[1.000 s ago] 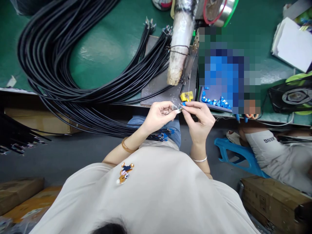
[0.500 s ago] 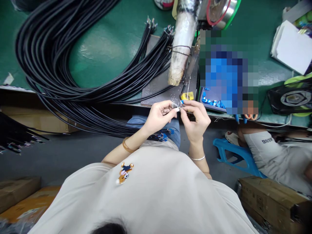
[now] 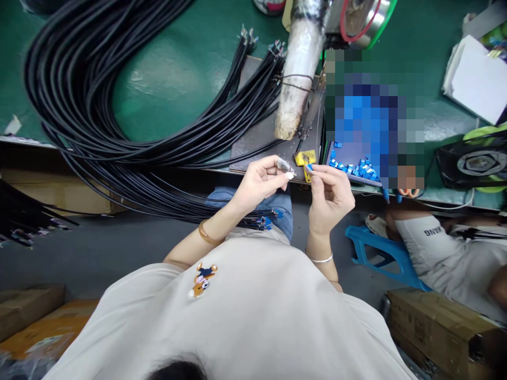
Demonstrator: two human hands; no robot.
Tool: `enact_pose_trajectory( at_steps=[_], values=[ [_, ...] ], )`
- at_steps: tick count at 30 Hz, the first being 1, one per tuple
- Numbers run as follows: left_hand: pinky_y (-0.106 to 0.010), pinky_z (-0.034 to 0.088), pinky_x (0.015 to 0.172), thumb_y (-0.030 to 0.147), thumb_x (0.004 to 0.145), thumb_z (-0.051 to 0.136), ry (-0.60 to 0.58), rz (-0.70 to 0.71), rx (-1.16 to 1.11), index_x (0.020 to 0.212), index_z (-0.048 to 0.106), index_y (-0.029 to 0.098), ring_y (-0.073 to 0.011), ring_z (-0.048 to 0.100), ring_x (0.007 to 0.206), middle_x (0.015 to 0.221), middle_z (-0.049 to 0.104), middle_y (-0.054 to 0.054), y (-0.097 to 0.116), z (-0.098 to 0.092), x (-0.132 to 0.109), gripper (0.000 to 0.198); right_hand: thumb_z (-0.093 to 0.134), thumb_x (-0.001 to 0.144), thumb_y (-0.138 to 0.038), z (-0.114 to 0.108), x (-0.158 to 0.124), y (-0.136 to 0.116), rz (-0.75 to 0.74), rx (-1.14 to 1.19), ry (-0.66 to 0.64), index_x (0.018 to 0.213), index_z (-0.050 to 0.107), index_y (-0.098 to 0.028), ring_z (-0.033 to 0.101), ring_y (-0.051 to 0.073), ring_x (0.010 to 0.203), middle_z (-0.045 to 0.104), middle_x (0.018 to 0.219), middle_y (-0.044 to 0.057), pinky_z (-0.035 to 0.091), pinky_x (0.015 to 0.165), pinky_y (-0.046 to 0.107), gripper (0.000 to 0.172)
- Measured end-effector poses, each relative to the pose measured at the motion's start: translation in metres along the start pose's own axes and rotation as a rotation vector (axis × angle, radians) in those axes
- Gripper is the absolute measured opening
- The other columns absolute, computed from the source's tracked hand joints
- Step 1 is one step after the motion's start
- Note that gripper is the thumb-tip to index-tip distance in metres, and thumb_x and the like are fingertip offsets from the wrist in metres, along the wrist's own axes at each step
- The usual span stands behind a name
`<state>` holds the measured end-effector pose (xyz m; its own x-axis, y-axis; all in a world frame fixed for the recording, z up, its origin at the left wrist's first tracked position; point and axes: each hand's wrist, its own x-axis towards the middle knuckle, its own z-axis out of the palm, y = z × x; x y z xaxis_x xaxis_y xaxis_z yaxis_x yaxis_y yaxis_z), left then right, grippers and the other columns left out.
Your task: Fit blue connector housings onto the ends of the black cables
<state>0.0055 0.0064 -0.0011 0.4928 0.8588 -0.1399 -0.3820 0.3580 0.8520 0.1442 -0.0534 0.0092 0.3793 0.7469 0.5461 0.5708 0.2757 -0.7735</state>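
My left hand (image 3: 263, 180) is closed in a pinch at the table's front edge. Thin wires (image 3: 293, 174) stick out at its fingertips, and a grey covering shows on one finger. To its right, my right hand (image 3: 330, 195) pinches a small blue connector (image 3: 309, 167) between thumb and forefinger, a short gap from the wires. Just behind that connector lies a yellow block (image 3: 304, 158). More blue connectors (image 3: 366, 170) lie in a dark tray (image 3: 352, 178) beyond my right hand. Below my left wrist, cable ends with blue connectors (image 3: 266, 219) rest over my lap.
A thick bundle of black cables (image 3: 79, 105) loops over the green table (image 3: 158, 79) on the left. A plastic-wrapped tube (image 3: 295, 89) hangs ahead. At right are a small fan (image 3: 471, 158), orange-handled tool (image 3: 407, 191), blue stool (image 3: 380, 258) and another person's leg (image 3: 415, 232).
My right hand has moved right, away from my left fingertips, with the blue connector in its pinch. My left hand stays nearly in place.
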Motion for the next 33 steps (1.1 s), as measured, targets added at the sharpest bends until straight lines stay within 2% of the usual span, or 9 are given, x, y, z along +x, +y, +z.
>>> enact_pose_trajectory(
  at_steps=[4,7,12,16,19,23,25,30,33],
  values=[
    [-0.015,0.018,0.034,0.031,0.077,0.076,-0.013,-0.019,0.006,0.081,0.061,0.014,0.0006,0.031,0.037,0.055,0.056,0.004,0.002,-0.002,0.001,0.023,0.066,0.087,-0.012,0.000,-0.002,-0.002,-0.116,0.001,0.013,0.092,0.070,-0.024,0.071,0.015,0.090,0.074,0.095,0.000,0.061,0.078,0.033,0.014],
    [-0.015,0.017,0.034,0.034,0.079,0.075,-0.024,-0.030,0.016,0.080,0.060,0.014,0.0006,0.030,0.036,0.054,0.056,0.004,0.003,-0.003,0.002,0.025,0.068,0.085,-0.013,0.002,-0.006,-0.003,-0.129,0.021,-0.019,0.090,0.069,-0.024,0.071,0.015,0.089,0.074,0.095,-0.001,0.061,0.080,0.034,0.013],
    [-0.016,0.020,0.033,0.036,0.076,0.077,-0.034,-0.031,0.029,0.077,0.058,0.015,0.0005,0.033,0.034,0.055,0.056,0.005,0.003,-0.002,0.002,0.029,0.067,0.087,-0.020,0.005,-0.007,-0.002,0.080,0.166,-0.055,0.087,0.066,-0.023,0.072,0.014,0.087,0.073,0.095,0.000,0.062,0.074,0.030,0.003],
    [-0.015,0.025,0.033,0.037,0.075,0.078,-0.040,-0.020,0.038,0.076,0.058,0.015,-0.0003,0.036,0.034,0.054,0.056,0.005,0.003,-0.001,0.002,0.030,0.066,0.089,-0.025,0.005,-0.004,0.000,0.224,0.235,-0.077,0.083,0.063,-0.021,0.073,0.014,0.081,0.071,0.092,0.000,0.061,0.071,0.028,0.008],
    [-0.015,0.025,0.034,0.034,0.073,0.079,-0.024,0.011,0.028,0.072,0.056,0.015,-0.0001,0.035,0.036,0.051,0.053,0.006,0.003,0.001,0.003,0.029,0.068,0.086,-0.020,0.004,-0.003,-0.001,0.083,0.112,-0.029,0.085,0.066,-0.023,0.072,0.015,0.085,0.072,0.093,0.000,0.061,0.075,0.031,0.004],
    [-0.013,0.032,0.041,0.022,0.073,0.076,0.017,0.065,0.037,0.068,0.055,0.015,-0.0005,0.041,0.043,0.052,0.051,0.007,0.003,0.004,0.006,0.023,0.070,0.084,-0.015,0.006,-0.004,0.000,-0.197,-0.098,-0.041,0.091,0.070,-0.026,0.072,0.016,0.088,0.074,0.093,-0.001,0.061,0.083,0.035,0.013],
    [-0.013,0.034,0.043,0.019,0.072,0.074,0.042,0.084,0.042,0.068,0.055,0.015,-0.0009,0.042,0.044,0.052,0.050,0.007,0.002,0.004,0.007,0.019,0.067,0.087,-0.017,0.008,-0.005,0.002,-0.184,-0.114,-0.054,0.092,0.069,-0.025,0.072,0.015,0.089,0.074,0.094,0.000,0.061,0.081,0.034,0.010],
    [-0.015,0.029,0.042,0.019,0.077,0.067,0.055,0.124,0.093,0.065,0.058,0.014,-0.0014,0.038,0.043,0.050,0.048,0.006,0.000,0.001,0.010,0.016,0.060,0.092,-0.023,0.009,-0.003,0.009,0.037,-0.003,-0.113,0.090,0.062,-0.021,0.073,0.015,0.091,0.074,0.099,0.004,0.061,0.075,0.027,0.003],
    [-0.015,0.029,0.042,0.021,0.080,0.065,0.054,0.141,0.139,0.060,0.056,0.014,-0.0016,0.037,0.042,0.048,0.048,0.005,-0.001,-0.001,0.013,0.023,0.062,0.089,-0.018,0.009,-0.002,0.011,-0.044,-0.018,-0.136,0.087,0.060,-0.021,0.073,0.016,0.095,0.075,0.101,0.005,0.061,0.080,0.029,0.004]
  ],
)
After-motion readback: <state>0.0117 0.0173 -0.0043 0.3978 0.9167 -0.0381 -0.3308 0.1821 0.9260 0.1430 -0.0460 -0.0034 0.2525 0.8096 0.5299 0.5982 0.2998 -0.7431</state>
